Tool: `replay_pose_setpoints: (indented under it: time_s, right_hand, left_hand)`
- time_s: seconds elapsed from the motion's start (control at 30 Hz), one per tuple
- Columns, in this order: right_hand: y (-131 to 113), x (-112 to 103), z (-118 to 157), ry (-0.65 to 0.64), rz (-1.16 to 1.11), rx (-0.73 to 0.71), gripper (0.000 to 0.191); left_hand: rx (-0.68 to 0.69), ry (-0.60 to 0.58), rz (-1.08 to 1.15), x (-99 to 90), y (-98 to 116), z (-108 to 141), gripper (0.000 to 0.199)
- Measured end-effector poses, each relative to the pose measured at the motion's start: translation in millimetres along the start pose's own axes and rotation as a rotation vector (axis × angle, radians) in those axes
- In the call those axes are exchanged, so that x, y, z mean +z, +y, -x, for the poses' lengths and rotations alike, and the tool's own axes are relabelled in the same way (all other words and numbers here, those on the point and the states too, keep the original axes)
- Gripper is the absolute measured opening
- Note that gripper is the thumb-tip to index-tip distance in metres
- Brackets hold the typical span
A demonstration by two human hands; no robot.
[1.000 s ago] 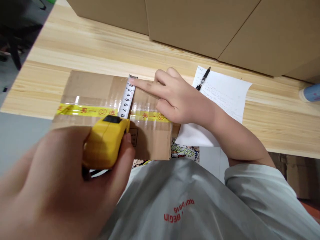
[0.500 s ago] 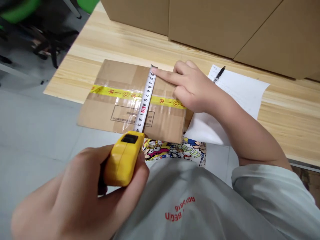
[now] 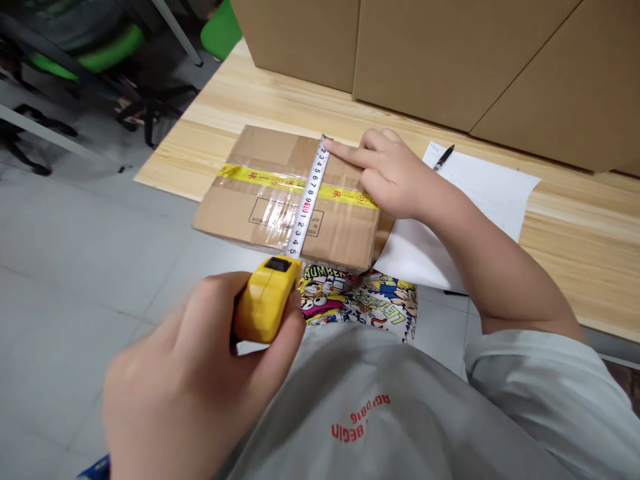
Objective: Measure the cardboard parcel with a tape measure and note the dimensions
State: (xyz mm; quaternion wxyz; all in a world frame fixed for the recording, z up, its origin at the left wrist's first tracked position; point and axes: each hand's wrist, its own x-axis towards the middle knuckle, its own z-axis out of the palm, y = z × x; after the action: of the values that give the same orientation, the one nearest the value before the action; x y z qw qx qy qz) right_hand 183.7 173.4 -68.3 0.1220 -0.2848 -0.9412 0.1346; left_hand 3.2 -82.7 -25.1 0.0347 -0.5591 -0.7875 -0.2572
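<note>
My left hand (image 3: 200, 360) is closed around a yellow tape measure (image 3: 267, 300) in front of the box's near edge. Its white blade (image 3: 311, 190) lies across the top of a cardboard box (image 3: 280, 150), which is sealed with yellow printed tape and clear tape. The red 10 mark shows about midway along the blade, and a 5 near the case. At the far edge, the outstretched index finger of my right hand (image 3: 393, 177) pins the blade's end down. The other fingers of that hand are folded over the box's right side.
A white sheet of paper (image 3: 493, 193) with faint writing and a black pen (image 3: 444, 158) lies right of the box on the wooden table (image 3: 200, 133). Large cardboard boxes (image 3: 415, 60) stand along the back. A green chair (image 3: 107, 50) is on the floor at left.
The view has shifted, so the box appears further right. The tape measure's case sits slightly beyond the box's near edge, with a little more blade showing, up to the 5. My right finger stays on the blade's end.
</note>
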Motion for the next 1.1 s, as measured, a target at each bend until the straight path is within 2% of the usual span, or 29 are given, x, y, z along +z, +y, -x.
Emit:
replay_pose_setpoints:
  time_s: [0.1,0.23,0.37,0.43,0.6,0.73,0.87,1.1]
  right_hand:
    - [3,2,0,0.002,-0.02,-0.019,0.06]
    - [2,2,1,-0.002,0.003,-0.033,0.058]
    - [-3,1,1,-0.021,0.023,-0.008,0.056]
    - [-4,1,0,-0.03,0.024,0.004,0.056]
    - [-7,1,-1,-0.031,0.032,0.012,0.056]
    - [-9,2,-1,-0.006,0.023,0.026,0.055]
    - [-6,4,-1,0.022,0.001,0.0,0.055]
    - [12,10,-3,0.119,-0.049,-0.089,0.055]
  left_hand:
    - [0.096,-0.018,-0.131,0.5,7,-5,0.03]
    - [0.183,-0.032,-0.162,-1.6,14,-16,0.026]
    - [0.248,0.002,-0.175,-0.2,19,-27,0.026]
    - [0.197,-0.002,-0.167,4.6,22,-33,0.028]
    - [-0.069,0.0,-0.107,22.0,33,-49,0.039]
    - [-0.168,-0.028,-0.084,26.6,40,-58,0.042]
    - [-0.159,-0.062,-0.095,30.0,39,-61,0.04]
    - [-0.085,0.046,0.139,49.2,34,-57,0.032]
